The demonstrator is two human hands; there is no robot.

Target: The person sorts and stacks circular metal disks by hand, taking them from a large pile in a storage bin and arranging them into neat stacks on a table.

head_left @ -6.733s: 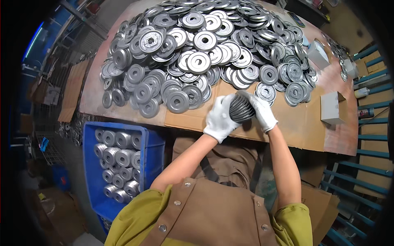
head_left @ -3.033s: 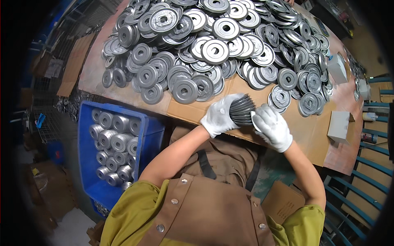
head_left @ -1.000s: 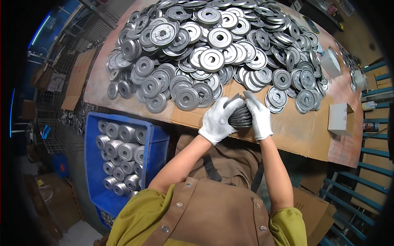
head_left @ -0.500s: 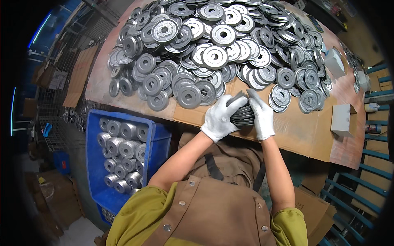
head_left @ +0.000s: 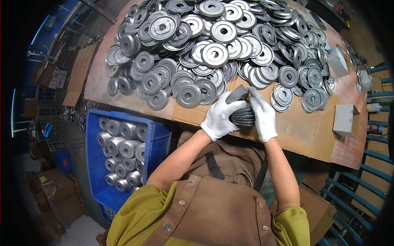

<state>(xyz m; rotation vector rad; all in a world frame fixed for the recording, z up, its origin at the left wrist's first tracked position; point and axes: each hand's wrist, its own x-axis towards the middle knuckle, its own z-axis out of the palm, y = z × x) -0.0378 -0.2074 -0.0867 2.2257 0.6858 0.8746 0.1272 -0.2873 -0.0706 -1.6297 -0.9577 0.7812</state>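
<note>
My left hand [head_left: 220,116] and my right hand [head_left: 263,117], both in white gloves, clasp a stack of grey metal discs [head_left: 242,111] from either side at the near edge of the table. The stack stands on brown cardboard [head_left: 301,131], and its top disc is tilted up against my left fingers. Just beyond my hands spreads a large heap of grey metal discs [head_left: 213,45] with centre holes, covering most of the table.
A blue crate [head_left: 158,141] with stacks of discs standing in rows sits below the table at my left. Small white boxes [head_left: 344,119] lie on the table's right side. A wire rack [head_left: 61,123] stands at the far left, blue shelving at the right.
My hands have stayed closed around the stack at the table edge. The top disc now tips up on the left side.
</note>
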